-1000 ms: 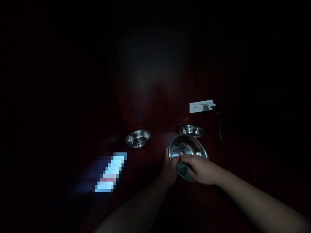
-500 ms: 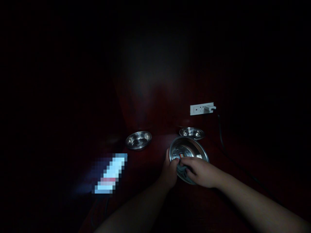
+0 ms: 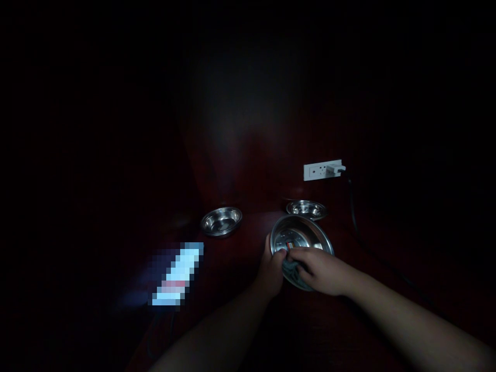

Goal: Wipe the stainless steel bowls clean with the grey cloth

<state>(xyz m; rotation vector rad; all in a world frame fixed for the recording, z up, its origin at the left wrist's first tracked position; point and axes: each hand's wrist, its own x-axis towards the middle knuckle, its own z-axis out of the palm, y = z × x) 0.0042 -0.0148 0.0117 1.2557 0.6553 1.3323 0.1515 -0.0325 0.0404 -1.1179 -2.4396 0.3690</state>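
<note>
A shiny metal bowl [image 3: 320, 235] is tilted toward me, with a small coloured sticker [image 3: 290, 245] on its inner bottom. My left hand [image 3: 271, 271] grips the bowl's left rim, thumb over the edge and fingers behind the outer wall. Inside the near part of the bowl, my right hand [image 3: 321, 271] is closed on a dark grey-green cloth [image 3: 293, 275] that lies against the inner wall. Part of the cloth is hidden under the fingers. Both hands are close together, the left thumb almost touching the right fingertips.
A shallow metal bowl [image 3: 221, 222] stands on the dark red table at left, another metal dish [image 3: 307, 209] behind the held bowl. A lit, blurred-out screen [image 3: 176, 276] lies at left. A white wall socket [image 3: 321, 170] holds a plug, its dark cable [image 3: 353, 212] running down right.
Both hands keep their hold on the bowl and the cloth, nearly in place. The whole view shifts slightly down, then back up. The other dishes have not moved.
</note>
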